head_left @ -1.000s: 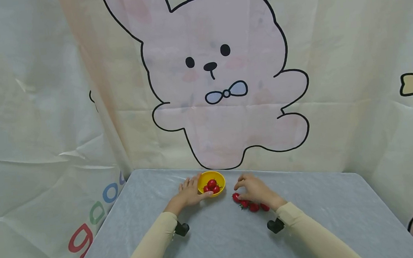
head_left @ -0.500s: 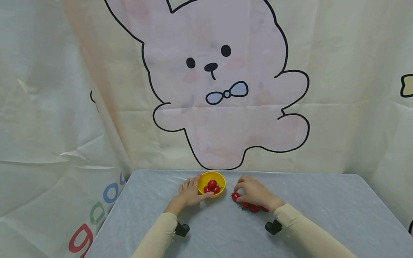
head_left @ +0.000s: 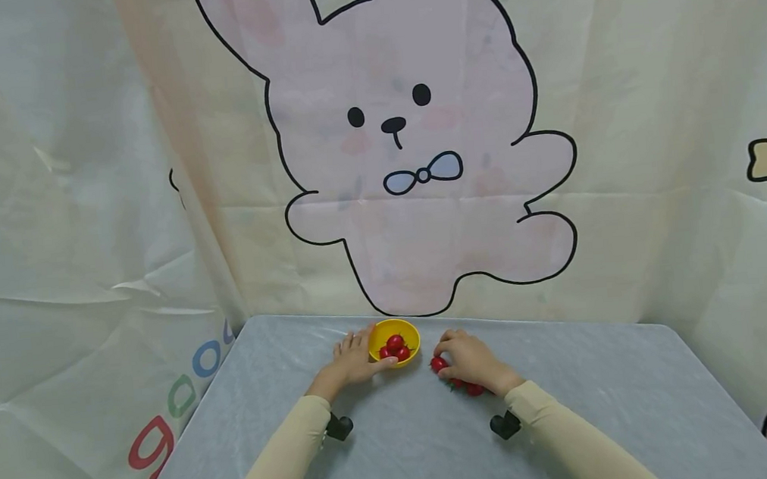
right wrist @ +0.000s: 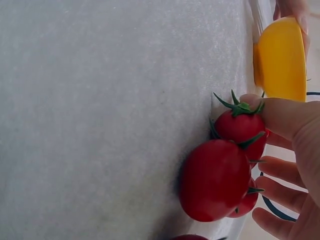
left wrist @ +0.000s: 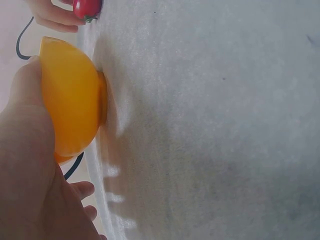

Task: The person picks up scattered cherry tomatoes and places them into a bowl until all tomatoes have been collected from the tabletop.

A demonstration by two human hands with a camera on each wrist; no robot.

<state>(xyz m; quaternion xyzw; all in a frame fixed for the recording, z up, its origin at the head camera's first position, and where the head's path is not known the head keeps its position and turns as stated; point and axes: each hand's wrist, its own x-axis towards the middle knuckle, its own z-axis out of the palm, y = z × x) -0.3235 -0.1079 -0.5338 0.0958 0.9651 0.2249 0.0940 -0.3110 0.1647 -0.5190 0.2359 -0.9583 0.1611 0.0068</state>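
A yellow bowl (head_left: 374, 338) holds several red cherry tomatoes (head_left: 395, 343). My left hand (head_left: 351, 360) grips the bowl's left side, the thumb at the near rim and the other fingers spread along the far left; in the left wrist view the thumb lies along the rim. To the right of the bowl, my right hand (head_left: 471, 359) has thumb and index finger about a cherry tomato (head_left: 438, 364), the leftmost of a small group. More tomatoes (right wrist: 215, 180) with green stems lie under the palm, close to the right wrist camera. The palm partly hides them from the head view.
A grey-blue cloth covers the table (head_left: 402, 451). Behind the far edge hangs a curtain (head_left: 425, 243) with a printed rabbit, and another sheet (head_left: 90, 333) hangs along the left side. A black wrist mount (head_left: 505, 425) sits under the right sleeve.
My right hand has shifted slightly left and its thumb and index finger have come together about the leftmost tomato. The rightmost tomato is now covered by the hand. My left hand stays at the bowl.
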